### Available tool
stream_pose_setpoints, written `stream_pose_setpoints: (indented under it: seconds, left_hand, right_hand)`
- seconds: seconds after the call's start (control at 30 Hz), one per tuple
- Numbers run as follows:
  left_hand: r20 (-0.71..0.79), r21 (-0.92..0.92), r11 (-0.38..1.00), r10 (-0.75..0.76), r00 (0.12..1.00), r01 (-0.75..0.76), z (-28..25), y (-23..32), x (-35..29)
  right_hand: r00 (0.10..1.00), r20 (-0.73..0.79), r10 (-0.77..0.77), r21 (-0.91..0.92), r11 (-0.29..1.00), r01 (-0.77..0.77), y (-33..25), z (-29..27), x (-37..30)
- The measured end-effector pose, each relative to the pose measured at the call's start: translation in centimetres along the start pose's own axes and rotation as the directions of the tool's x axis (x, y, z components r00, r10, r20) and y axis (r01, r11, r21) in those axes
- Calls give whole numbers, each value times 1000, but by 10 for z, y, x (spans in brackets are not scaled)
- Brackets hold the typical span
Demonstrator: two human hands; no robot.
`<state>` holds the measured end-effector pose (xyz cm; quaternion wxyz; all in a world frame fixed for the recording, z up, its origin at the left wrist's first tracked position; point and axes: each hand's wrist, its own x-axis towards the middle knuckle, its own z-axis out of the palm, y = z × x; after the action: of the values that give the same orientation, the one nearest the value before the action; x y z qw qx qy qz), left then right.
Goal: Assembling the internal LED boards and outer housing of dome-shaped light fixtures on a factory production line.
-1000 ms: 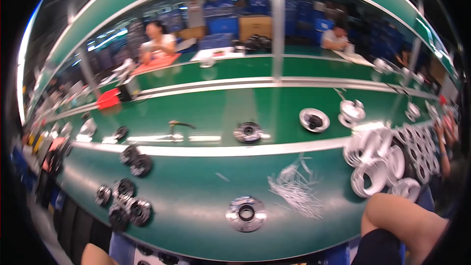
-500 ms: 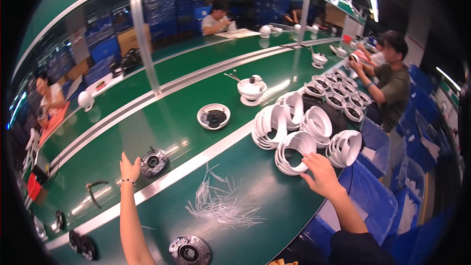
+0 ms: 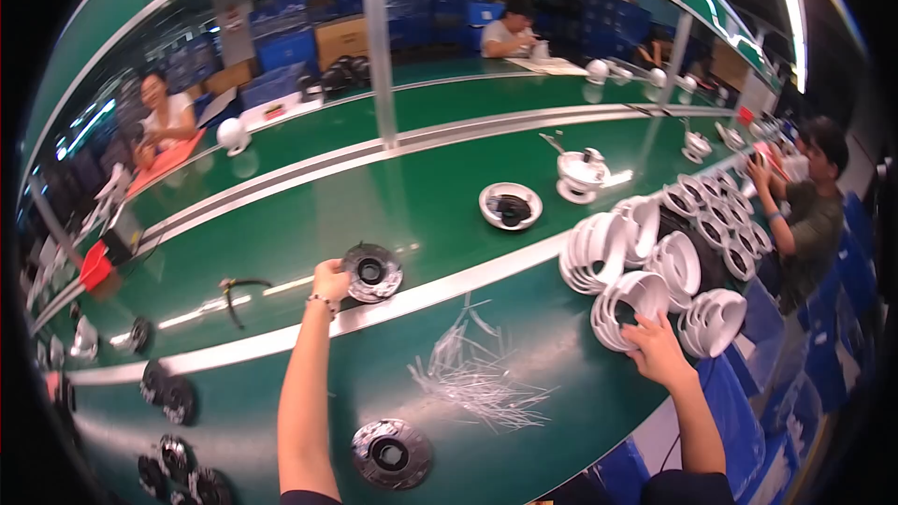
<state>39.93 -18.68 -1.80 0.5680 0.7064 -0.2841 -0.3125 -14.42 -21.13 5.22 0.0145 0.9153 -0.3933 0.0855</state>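
Observation:
A dark round disc-shaped part [image 3: 377, 288] with a black ring at its centre stands tilted at the belt's near edge. My left hand [image 3: 329, 281] is closed on its left rim. To the right, my right hand [image 3: 658, 352] pinches the near rim of a stack of white plastic rings [image 3: 606, 323]; whether it holds one or more is hidden. A similar dark disc [image 3: 392, 454] lies flat on the near bench. Between my hands is a loose pile of clear thin strips [image 3: 477, 379].
More white ring stacks [image 3: 713, 323] stand at the right. A white bowl-like housing [image 3: 510, 208] with dark parts inside and a white assembly [image 3: 582, 173] sit on the green belt [image 3: 440, 192]. Several dark discs [image 3: 178, 397] lie at left. A co-worker [image 3: 812, 206] handles parts at far right.
My view has swung left. My left hand has closed on the dark disc's rim, and the disc is now tilted. My right hand has gone from open beside the white rings to gripping them.

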Motion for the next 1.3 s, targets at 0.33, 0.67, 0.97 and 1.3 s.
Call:
stream_pose_setpoints:
  seconds: [0.33, 0.67, 0.97, 1.3]
  left_hand:
    - [-155, -312, 947, 28, 987, -76, -71, 28, -179]
    - [-547, -339, 849, 174, 819, -407, -120, -31, -264]
    - [-495, -332, 844, 223, 840, -421, -113, -48, -251]
    - [-433, -414, 817, 212, 876, -402, -104, -43, -248]
  right_hand:
    - [918, -393, -46, 59, 995, 75, 0, -5, -12]
    - [743, -494, -452, 469, 582, 665, -271, -32, 100]
    - [866, 96, -491, 450, 798, 402, -360, 62, 175]
    - [801, 260, -539, 345, 827, 444, -317, 53, 183]
